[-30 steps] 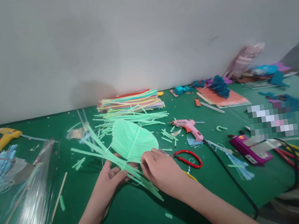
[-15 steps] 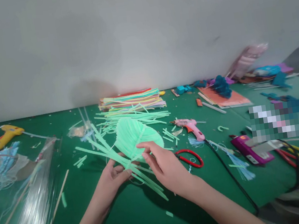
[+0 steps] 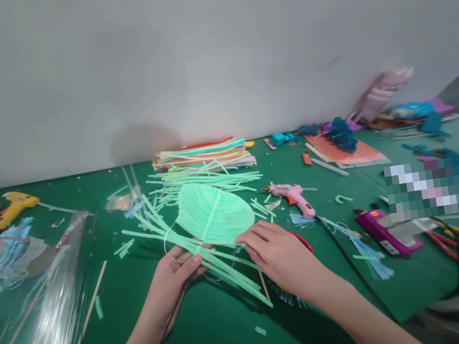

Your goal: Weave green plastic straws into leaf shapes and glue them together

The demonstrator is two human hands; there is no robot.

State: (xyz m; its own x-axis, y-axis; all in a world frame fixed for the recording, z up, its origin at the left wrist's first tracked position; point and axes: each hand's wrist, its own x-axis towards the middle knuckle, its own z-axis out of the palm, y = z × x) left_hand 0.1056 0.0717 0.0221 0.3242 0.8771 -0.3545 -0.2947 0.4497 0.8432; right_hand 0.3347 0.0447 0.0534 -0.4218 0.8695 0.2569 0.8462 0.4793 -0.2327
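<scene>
A green tabletop (image 3: 219, 334) backed by a grey partition is strewn with craft scraps. The left hand (image 3: 172, 278) is closed on the gathered stems of a mint-green leaf (image 3: 212, 215) built from thin strips, held just above the surface. The right hand (image 3: 283, 256) lies open, fingers at the leaf's lower edge. The strips appear to be mid-arrangement; steady pinching at the base seems required. Red scissors (image 3: 304, 241) lie partly hidden beneath the right hand, a pink glue gun (image 3: 293, 197) nearby.

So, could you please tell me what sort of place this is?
Probably a craft workshop bench: a green table strewn with cut strips, a pink glue gun, stacked coloured sheets, and a grey partition behind.
</scene>
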